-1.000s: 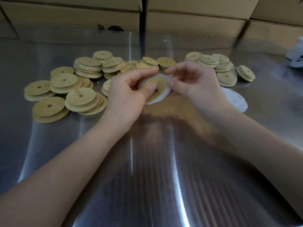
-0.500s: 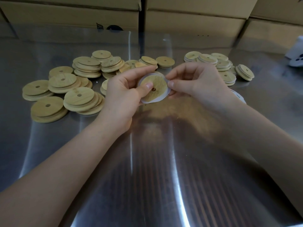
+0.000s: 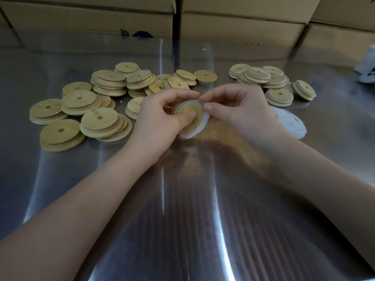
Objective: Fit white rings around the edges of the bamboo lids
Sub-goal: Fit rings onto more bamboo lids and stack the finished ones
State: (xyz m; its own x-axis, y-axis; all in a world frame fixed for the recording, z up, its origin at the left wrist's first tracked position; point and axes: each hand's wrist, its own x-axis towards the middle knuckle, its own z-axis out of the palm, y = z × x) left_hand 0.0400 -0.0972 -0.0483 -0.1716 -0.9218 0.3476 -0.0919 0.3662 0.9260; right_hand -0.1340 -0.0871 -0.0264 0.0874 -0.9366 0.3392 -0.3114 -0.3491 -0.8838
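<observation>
Head view, only one I've got: both hands meet above the middle of the steel table [image 3: 192,209], just off the surface. Left hand [image 3: 160,118] grips one bamboo lid [image 3: 195,124], tilted with its face toward the camera, thumb pressed flat on the face and fingers curled behind it. The lid's centre hole is hidden under the thumb. White ring [image 3: 205,121] sits around the lid's rim. It bulges loose on the right and near sides, and I can't tell how much is seated. Right hand [image 3: 239,110] pinches the ring at the lid's far right edge between thumb and forefinger, the other fingers curled in.

Left of the hands, reaching toward the far side: a heap of bare lids [image 3: 97,102], overlapping and in short stacks, holes visible. Far right: a smaller heap of ringed lids [image 3: 272,82], white showing at their edges. Just beside the right wrist, on the right, a flat pile of loose white rings [image 3: 290,124]. Cardboard boxes [image 3: 233,27] line the far edge. Blurred white object [image 3: 367,72] at the far right edge, can't identify it
</observation>
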